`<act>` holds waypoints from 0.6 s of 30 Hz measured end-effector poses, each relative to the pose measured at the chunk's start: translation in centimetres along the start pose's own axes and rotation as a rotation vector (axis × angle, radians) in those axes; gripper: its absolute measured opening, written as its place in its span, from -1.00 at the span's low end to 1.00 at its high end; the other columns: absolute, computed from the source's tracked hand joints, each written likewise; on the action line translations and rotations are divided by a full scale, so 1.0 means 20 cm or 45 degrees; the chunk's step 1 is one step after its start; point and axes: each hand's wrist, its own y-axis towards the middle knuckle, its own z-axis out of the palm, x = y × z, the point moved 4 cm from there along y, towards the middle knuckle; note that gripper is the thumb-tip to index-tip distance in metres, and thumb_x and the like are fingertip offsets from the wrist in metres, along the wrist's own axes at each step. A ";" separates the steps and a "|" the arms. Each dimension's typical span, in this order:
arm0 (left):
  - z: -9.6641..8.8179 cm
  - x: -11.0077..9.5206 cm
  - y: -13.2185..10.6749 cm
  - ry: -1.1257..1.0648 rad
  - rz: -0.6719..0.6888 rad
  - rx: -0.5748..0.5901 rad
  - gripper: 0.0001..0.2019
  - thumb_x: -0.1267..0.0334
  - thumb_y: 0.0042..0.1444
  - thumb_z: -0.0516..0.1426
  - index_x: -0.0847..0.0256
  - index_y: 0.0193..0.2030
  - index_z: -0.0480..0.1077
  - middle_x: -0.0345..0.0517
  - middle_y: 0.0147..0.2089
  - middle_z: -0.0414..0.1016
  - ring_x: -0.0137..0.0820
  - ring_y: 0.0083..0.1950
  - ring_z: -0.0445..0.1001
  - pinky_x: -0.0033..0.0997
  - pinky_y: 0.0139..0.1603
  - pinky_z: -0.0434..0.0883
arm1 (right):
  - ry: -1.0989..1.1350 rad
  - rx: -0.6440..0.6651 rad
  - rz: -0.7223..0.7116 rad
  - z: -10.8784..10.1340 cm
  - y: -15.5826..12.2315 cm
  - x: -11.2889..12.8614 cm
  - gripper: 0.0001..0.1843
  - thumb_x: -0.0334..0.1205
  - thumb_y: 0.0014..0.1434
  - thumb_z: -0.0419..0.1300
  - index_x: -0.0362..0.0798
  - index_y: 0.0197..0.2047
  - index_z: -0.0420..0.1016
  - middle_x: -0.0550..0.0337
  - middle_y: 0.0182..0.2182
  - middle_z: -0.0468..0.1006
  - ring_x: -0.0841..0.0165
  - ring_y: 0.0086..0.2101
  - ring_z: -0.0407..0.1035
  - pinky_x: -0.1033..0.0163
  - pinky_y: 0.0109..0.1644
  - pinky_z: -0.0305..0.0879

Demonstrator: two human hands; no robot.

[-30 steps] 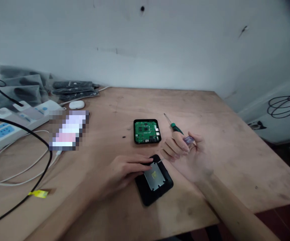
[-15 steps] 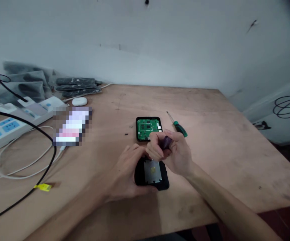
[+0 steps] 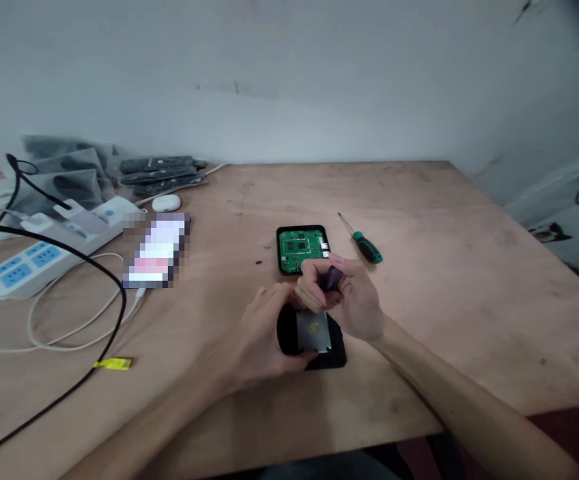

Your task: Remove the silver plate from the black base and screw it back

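Note:
My left hand (image 3: 264, 333) is closed around the left side of a black plastic cover (image 3: 338, 350) with a silver metal plate (image 3: 312, 330) inside it, its thumb along the near edge. Over the cover's far end, my right hand (image 3: 347, 293) is wrapped round a purple-handled screwdriver (image 3: 333, 278); its shaft and tip are hidden by the fingers. Just beyond the hands lies an open black case holding a green circuit board (image 3: 297, 243), partly covered by my right hand. A green-and-black screwdriver (image 3: 367, 247) rests to the right of that case.
Small dark screws (image 3: 258, 262) lie left of the circuit board. Further left are a phone (image 3: 157, 253) on a white cable, a white earbud case (image 3: 166, 203), a power strip (image 3: 44, 260) and bagged black items (image 3: 162, 170). A black cable (image 3: 119, 313) with a yellow tag crosses the left side.
The camera view has shifted slightly, so everything sits a little further right. My left thumb has come further over the cover's near edge. Both hands keep their grips.

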 end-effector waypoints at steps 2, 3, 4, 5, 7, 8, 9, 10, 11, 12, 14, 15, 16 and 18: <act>0.00 0.00 0.00 -0.007 0.027 -0.011 -0.45 0.10 -0.01 0.49 0.04 0.03 0.34 -0.11 0.01 0.57 -0.09 0.00 0.54 0.11 0.09 0.49 | 0.002 -0.011 -0.031 0.00 -0.01 0.01 -0.42 0.17 0.46 0.02 0.00 -0.50 0.35 0.38 -0.65 0.05 0.41 -0.60 -0.13 0.20 -0.46 -0.14; 0.00 0.00 0.00 -0.011 0.041 -0.028 -0.44 0.10 -0.02 0.50 0.04 0.03 0.34 -0.12 0.00 0.57 -0.10 -0.01 0.54 0.11 0.10 0.49 | -0.003 -0.021 -0.046 0.00 -0.01 0.01 -0.41 0.17 0.47 0.01 0.00 -0.50 0.35 0.37 -0.65 0.06 0.41 -0.60 -0.12 0.20 -0.46 -0.12; 0.01 0.00 0.00 -0.014 0.053 -0.045 -0.44 0.11 -0.02 0.50 0.04 0.03 0.33 -0.12 0.00 0.57 -0.10 -0.01 0.55 0.11 0.11 0.49 | -0.012 -0.038 -0.057 0.00 -0.01 0.01 -0.41 0.18 0.47 0.01 0.00 -0.50 0.35 0.37 -0.64 0.07 0.41 -0.60 -0.11 0.20 -0.45 -0.10; 0.01 0.00 0.00 -0.019 0.060 -0.058 -0.44 0.10 -0.02 0.49 0.03 0.04 0.34 -0.13 0.00 0.57 -0.11 -0.02 0.55 0.10 0.10 0.50 | -0.028 -0.052 -0.061 0.00 -0.02 0.02 -0.40 0.19 0.47 0.01 0.00 -0.50 0.35 0.37 -0.64 0.07 0.41 -0.59 -0.09 0.19 -0.44 -0.08; 0.01 0.00 0.00 -0.023 0.055 -0.064 -0.44 0.09 -0.02 0.49 0.03 0.04 0.34 -0.13 -0.01 0.58 -0.12 -0.03 0.56 0.07 0.08 0.50 | -0.062 -0.073 -0.055 0.00 -0.02 0.02 -0.39 0.22 0.47 0.01 0.00 -0.51 0.35 0.37 -0.64 0.06 0.40 -0.59 -0.08 0.18 -0.40 -0.03; 0.01 0.01 0.00 -0.024 0.048 -0.062 -0.45 0.08 -0.02 0.49 0.04 0.03 0.35 -0.13 -0.01 0.58 -0.13 -0.04 0.56 0.06 0.07 0.51 | -0.077 -0.078 -0.052 0.00 -0.03 0.02 -0.38 0.23 0.47 0.01 0.01 -0.51 0.35 0.38 -0.64 0.05 0.40 -0.59 -0.08 0.17 -0.39 -0.02; 0.01 0.01 0.00 -0.023 0.040 -0.052 -0.45 0.08 -0.02 0.49 0.04 0.02 0.36 -0.13 -0.02 0.59 -0.13 -0.04 0.57 0.05 0.06 0.51 | -0.091 -0.080 -0.052 0.01 -0.03 0.02 -0.37 0.24 0.47 0.01 0.01 -0.51 0.35 0.38 -0.65 0.04 0.40 -0.59 -0.08 0.16 -0.38 -0.01; 0.01 0.01 0.00 -0.024 0.036 -0.043 -0.46 0.07 -0.02 0.48 0.04 0.02 0.36 -0.13 -0.02 0.59 -0.13 -0.04 0.57 0.04 0.06 0.50 | -0.105 -0.083 -0.053 0.01 -0.03 0.02 -0.37 0.24 0.47 0.01 0.01 -0.51 0.36 0.38 -0.65 0.03 0.40 -0.59 -0.07 0.16 -0.38 -0.02; 0.01 0.01 0.00 -0.024 0.034 -0.038 -0.46 0.07 -0.02 0.48 0.05 0.01 0.36 -0.13 -0.02 0.59 -0.12 -0.04 0.57 0.04 0.06 0.50 | -0.115 -0.082 -0.056 0.01 -0.03 0.02 -0.37 0.24 0.48 0.00 0.00 -0.51 0.36 0.38 -0.65 0.03 0.39 -0.59 -0.07 0.16 -0.38 -0.03; 0.01 0.01 0.00 -0.023 0.033 -0.034 -0.47 0.06 -0.02 0.48 0.05 0.01 0.36 -0.13 -0.01 0.58 -0.12 -0.04 0.56 0.05 0.06 0.49 | -0.122 -0.082 -0.058 0.01 -0.03 0.02 -0.37 0.23 0.48 0.00 0.00 -0.51 0.36 0.38 -0.65 0.03 0.39 -0.59 -0.07 0.16 -0.38 -0.03; 0.01 0.01 0.00 -0.018 0.039 -0.036 -0.47 0.06 -0.02 0.48 0.05 0.00 0.36 -0.13 -0.02 0.58 -0.12 -0.04 0.56 0.06 0.08 0.49 | -0.131 -0.087 -0.054 0.01 -0.03 0.01 -0.37 0.22 0.50 -0.01 0.00 -0.50 0.37 0.38 -0.64 0.02 0.39 -0.58 -0.05 0.16 -0.37 -0.02; 0.01 0.01 0.00 -0.012 0.047 -0.038 -0.47 0.05 -0.02 0.48 0.04 -0.01 0.36 -0.13 -0.02 0.57 -0.12 -0.04 0.56 0.06 0.09 0.49 | -0.136 -0.093 -0.051 0.01 -0.03 0.01 -0.36 0.23 0.50 -0.01 0.00 -0.49 0.38 0.37 -0.63 0.03 0.38 -0.57 -0.04 0.16 -0.37 0.00; 0.01 0.02 0.00 -0.006 0.056 -0.044 -0.47 0.04 -0.02 0.48 0.04 -0.02 0.36 -0.13 -0.03 0.57 -0.12 -0.04 0.55 0.06 0.09 0.50 | -0.147 -0.096 -0.050 0.01 -0.04 0.00 -0.36 0.24 0.50 0.01 0.00 -0.49 0.39 0.36 -0.62 0.06 0.38 -0.56 -0.02 0.16 -0.37 0.01; 0.01 0.02 0.00 0.000 0.073 -0.040 -0.47 0.02 -0.01 0.49 0.05 -0.02 0.35 -0.13 -0.03 0.56 -0.13 -0.04 0.54 0.05 0.09 0.50 | -0.178 -0.096 -0.057 0.00 -0.05 0.00 -0.38 0.26 0.48 0.05 -0.01 -0.46 0.42 0.33 -0.60 0.13 0.36 -0.54 0.02 0.17 -0.38 0.03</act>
